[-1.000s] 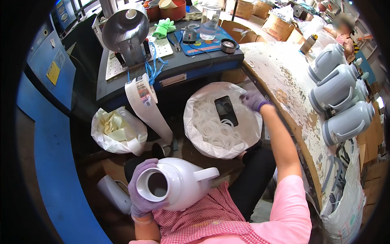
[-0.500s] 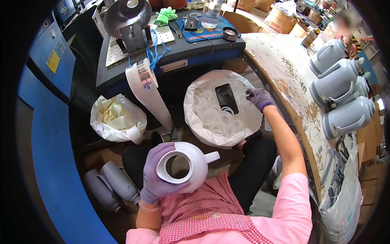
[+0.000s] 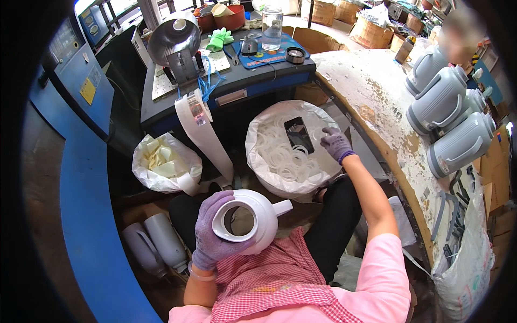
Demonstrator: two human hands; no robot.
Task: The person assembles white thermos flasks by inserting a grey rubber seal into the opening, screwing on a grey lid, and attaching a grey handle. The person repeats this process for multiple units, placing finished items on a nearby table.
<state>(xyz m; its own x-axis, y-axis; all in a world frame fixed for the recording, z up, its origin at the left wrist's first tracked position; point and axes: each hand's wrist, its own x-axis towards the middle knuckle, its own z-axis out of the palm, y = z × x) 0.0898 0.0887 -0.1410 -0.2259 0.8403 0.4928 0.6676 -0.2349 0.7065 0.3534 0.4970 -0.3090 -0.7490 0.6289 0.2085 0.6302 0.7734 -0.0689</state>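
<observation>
One blue panel (image 3: pixel 89 237) bounds the far left, its edge curving down beside two grey vessels (image 3: pixel 164 239) that lie low, near the person's left leg. Above them, a white bag (image 3: pixel 141 178) of pale scraps sits just beside a hanging strip of labels (image 3: pixel 214 146), so the room for moving on this side is narrow. Next comes the gloved left hand (image 3: pixel 211 235), its fingers clamped around the left side of a jug (image 3: pixel 263 219), which is held over the front of the checked apron (image 3: pixel 274 264), between the knees. The jug is glossy and very pale lavender, with rounded shoulders and a wide open mouth. That mouth faces up toward the head, its lip drawn to a spout at the left; the handle juts right and slightly up, and the long axis, strongly foreshortened, runs down and away from the viewer. A dark gap separates the jug from a white sack (image 3: pixel 291 188) of translucent rings (image 3: pixel 288 168), where a black phone (image 3: pixel 299 135) lies on top. The gloved right hand (image 3: pixel 336 145) is at the sack's right side, fingers curled; whether they pinch a ring I cannot tell. Farther right, the curved edge of a worn worktop (image 3: pixel 371 97) limits that arm's room, and several grey jugs (image 3: pixel 462 146) stand tilted along its far side.
</observation>
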